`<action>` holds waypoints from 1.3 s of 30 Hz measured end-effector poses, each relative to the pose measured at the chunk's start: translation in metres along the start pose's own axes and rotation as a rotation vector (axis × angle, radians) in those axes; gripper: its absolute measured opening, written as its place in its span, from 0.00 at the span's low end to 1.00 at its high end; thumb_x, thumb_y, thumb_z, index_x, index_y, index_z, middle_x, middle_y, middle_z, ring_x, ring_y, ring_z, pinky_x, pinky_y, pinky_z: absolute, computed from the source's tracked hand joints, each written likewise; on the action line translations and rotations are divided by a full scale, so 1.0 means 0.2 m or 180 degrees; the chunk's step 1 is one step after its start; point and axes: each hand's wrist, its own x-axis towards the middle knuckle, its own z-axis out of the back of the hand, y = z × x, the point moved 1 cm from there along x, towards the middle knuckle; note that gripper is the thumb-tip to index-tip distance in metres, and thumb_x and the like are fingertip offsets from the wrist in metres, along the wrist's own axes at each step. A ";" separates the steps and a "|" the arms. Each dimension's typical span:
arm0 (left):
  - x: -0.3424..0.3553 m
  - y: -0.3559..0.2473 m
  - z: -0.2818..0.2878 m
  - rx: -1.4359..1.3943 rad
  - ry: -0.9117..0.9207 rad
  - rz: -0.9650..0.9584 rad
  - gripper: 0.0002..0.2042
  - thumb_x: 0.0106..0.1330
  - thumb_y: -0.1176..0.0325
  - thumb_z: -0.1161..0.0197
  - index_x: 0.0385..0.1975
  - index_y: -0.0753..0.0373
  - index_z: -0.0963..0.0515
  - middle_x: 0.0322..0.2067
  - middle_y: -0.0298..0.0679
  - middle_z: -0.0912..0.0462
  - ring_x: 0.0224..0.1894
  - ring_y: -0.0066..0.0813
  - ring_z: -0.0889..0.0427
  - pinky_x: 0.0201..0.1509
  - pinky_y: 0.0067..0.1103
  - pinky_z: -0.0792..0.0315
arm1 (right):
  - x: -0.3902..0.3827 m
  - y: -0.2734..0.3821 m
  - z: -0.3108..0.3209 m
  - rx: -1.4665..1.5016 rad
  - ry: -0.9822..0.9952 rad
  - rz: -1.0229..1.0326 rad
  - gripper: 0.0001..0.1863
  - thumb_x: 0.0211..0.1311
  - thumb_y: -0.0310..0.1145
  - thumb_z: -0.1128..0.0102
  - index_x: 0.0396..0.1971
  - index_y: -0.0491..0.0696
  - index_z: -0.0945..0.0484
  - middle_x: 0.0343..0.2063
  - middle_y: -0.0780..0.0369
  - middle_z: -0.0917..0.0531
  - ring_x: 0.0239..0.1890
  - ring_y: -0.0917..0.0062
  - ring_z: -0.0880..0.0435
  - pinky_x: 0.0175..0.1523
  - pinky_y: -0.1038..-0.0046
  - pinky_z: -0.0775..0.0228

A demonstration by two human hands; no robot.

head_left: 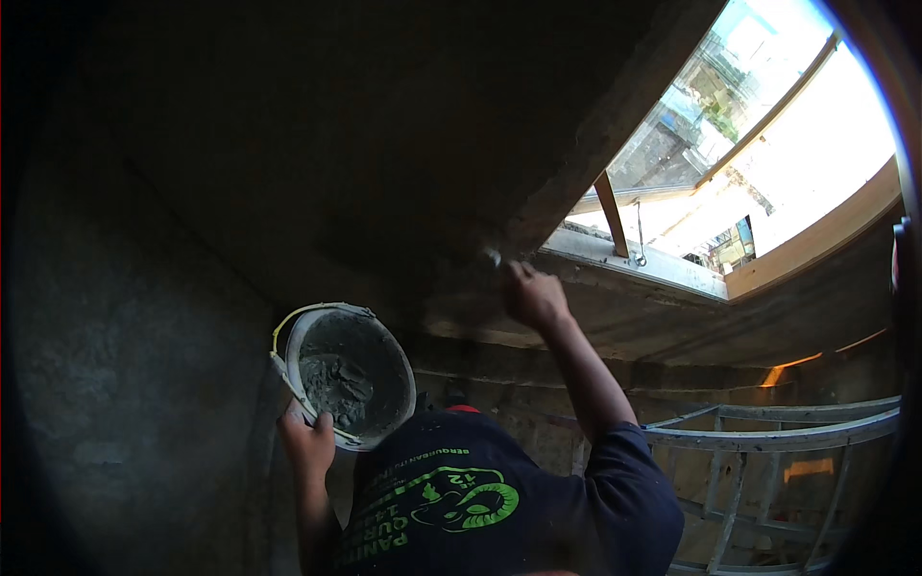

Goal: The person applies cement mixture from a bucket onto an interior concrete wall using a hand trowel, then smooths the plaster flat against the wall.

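Observation:
My left hand grips the rim and handle of a bucket tilted toward me, with a yellowish handle and lumpy grey wet mortar inside. My right hand is raised to the dark rough wall, just below and left of the window's lower corner, closed on a small tool with a pale metal blade, likely a trowel; its shape is blurred. Whether the blade touches the wall I cannot tell.
An open wooden-framed window at the upper right lets in bright light. A metal scaffold frame stands at the lower right. A grey plastered wall runs down the left, and a ledge lies below the window.

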 end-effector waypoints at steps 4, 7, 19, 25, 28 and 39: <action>-0.02 0.03 -0.01 -0.0121 -0.0027 0.0081 0.15 0.53 0.76 0.41 0.41 0.75 0.22 0.33 0.58 0.15 0.38 0.56 0.13 0.43 0.38 0.22 | -0.13 0.00 -0.23 0.0135 0.0387 0.0178 0.17 0.66 0.39 0.43 0.51 0.49 0.26 0.38 0.53 0.15 0.36 0.52 0.13 0.39 0.50 0.20; -0.02 0.03 -0.03 -0.0135 -0.0140 0.0041 0.15 0.53 0.76 0.41 0.41 0.75 0.22 0.33 0.57 0.15 0.38 0.56 0.13 0.44 0.38 0.22 | -0.11 0.00 -0.07 0.0509 -0.0335 0.0298 0.17 0.65 0.38 0.39 0.51 0.49 0.25 0.37 0.54 0.15 0.36 0.53 0.13 0.38 0.54 0.20; -0.03 0.06 -0.02 -0.0224 -0.0055 0.0383 0.17 0.53 0.79 0.43 0.45 0.77 0.22 0.36 0.54 0.13 0.41 0.44 0.11 0.48 0.33 0.22 | -0.14 -0.33 0.07 -0.0034 -0.0249 0.0063 0.13 0.61 0.34 0.37 0.45 0.53 0.23 0.37 0.58 0.15 0.35 0.54 0.14 0.35 0.54 0.20; -0.05 0.03 -0.04 -0.0104 -0.0177 0.0287 0.17 0.54 0.78 0.41 0.45 0.77 0.22 0.37 0.55 0.13 0.42 0.48 0.12 0.49 0.33 0.22 | -0.10 -0.29 0.30 0.0450 -0.1316 0.0639 0.16 0.61 0.31 0.33 0.48 0.50 0.22 0.38 0.54 0.15 0.34 0.54 0.14 0.35 0.58 0.21; -0.03 0.00 -0.03 -0.0025 -0.0053 0.0336 0.17 0.55 0.78 0.40 0.46 0.77 0.23 0.38 0.54 0.13 0.43 0.46 0.12 0.51 0.33 0.22 | 0.02 -0.20 0.60 0.0500 -0.1707 0.0173 0.13 0.64 0.29 0.37 0.48 0.46 0.22 0.36 0.54 0.15 0.34 0.53 0.14 0.35 0.58 0.22; -0.04 -0.03 0.00 -0.0093 -0.0010 0.0308 0.20 0.54 0.79 0.42 0.48 0.78 0.23 0.38 0.55 0.13 0.42 0.47 0.11 0.50 0.33 0.22 | -0.11 -0.27 -0.38 -0.0024 0.0487 -0.0004 0.12 0.63 0.37 0.42 0.45 0.53 0.23 0.37 0.55 0.14 0.36 0.52 0.13 0.36 0.50 0.21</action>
